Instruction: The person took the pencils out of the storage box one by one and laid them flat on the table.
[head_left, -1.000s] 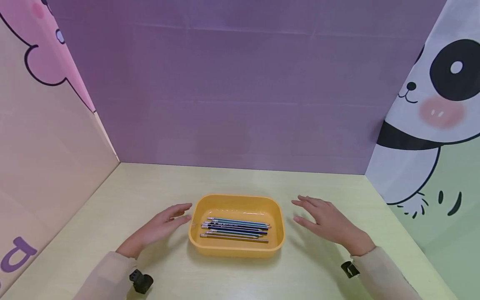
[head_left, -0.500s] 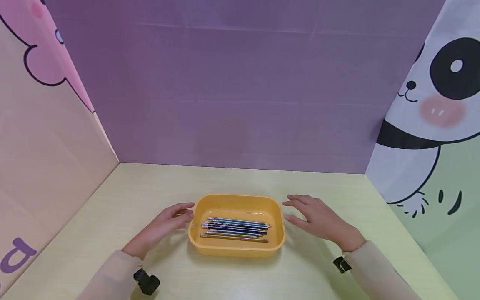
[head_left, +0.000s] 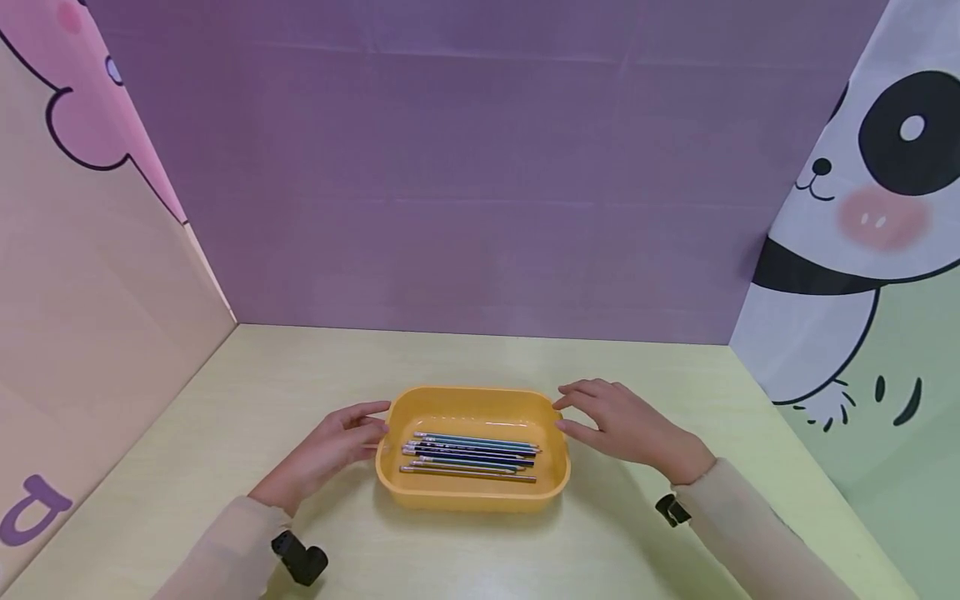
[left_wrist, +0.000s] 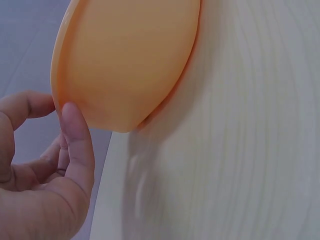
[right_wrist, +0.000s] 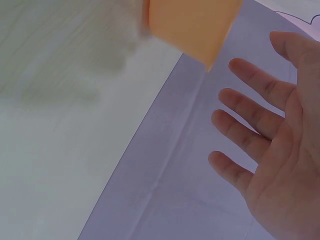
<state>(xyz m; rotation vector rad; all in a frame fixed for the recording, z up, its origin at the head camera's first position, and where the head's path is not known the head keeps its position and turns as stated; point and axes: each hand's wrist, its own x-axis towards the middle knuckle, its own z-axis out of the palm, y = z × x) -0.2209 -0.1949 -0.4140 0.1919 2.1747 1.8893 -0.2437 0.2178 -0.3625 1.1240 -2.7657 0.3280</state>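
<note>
A yellow plastic tray (head_left: 472,503) with rounded corners stands on the table. Several pencils (head_left: 471,457) lie side by side in it, dark blue, teal and one brownish. At the tray's left end is my left hand (head_left: 335,446); in the left wrist view its thumb (left_wrist: 75,125) and index finger pinch the rim. My right hand (head_left: 626,422) is at the far right corner, its fingertips over or close to the rim. The right wrist view has these fingers (right_wrist: 250,112) spread and nearly straight, apart from the tray (right_wrist: 190,25).
The pale wood table (head_left: 480,550) ends at a purple back wall (head_left: 480,183). A pinkish panel (head_left: 97,333) stands left, and a panda-print panel (head_left: 862,350) stands right. Black wrist cameras (head_left: 300,558) sit at both cuffs.
My right hand has moved left and slightly away from me to the tray's right end. My left hand has moved slightly right to the rim. The tray and pencils stay put.
</note>
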